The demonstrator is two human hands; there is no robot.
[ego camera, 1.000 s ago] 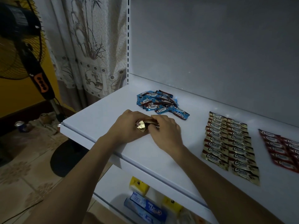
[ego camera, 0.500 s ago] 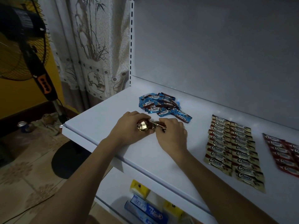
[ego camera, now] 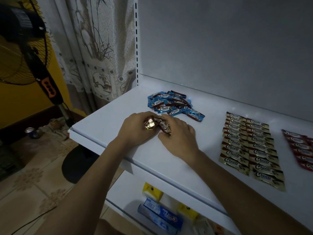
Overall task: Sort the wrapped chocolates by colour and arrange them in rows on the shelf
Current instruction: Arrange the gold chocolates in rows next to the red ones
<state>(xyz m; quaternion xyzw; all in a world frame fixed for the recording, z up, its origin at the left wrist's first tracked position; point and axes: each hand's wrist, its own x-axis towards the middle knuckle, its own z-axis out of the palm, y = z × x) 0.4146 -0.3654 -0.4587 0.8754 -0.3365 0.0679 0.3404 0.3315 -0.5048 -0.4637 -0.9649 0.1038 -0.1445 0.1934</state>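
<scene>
On the shelf [ego camera: 110, 119], left hand [ego camera: 135, 132] and right hand [ego camera: 180, 139] are gripping crumpled gold chocolates [ego camera: 149, 125]. Blue chocolates [ego camera: 171, 104] are lying heaped behind.

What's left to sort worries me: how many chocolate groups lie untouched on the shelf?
3: blue pile loose at the back, gold rows to its right, red rows far right, partly out of frame.
</scene>
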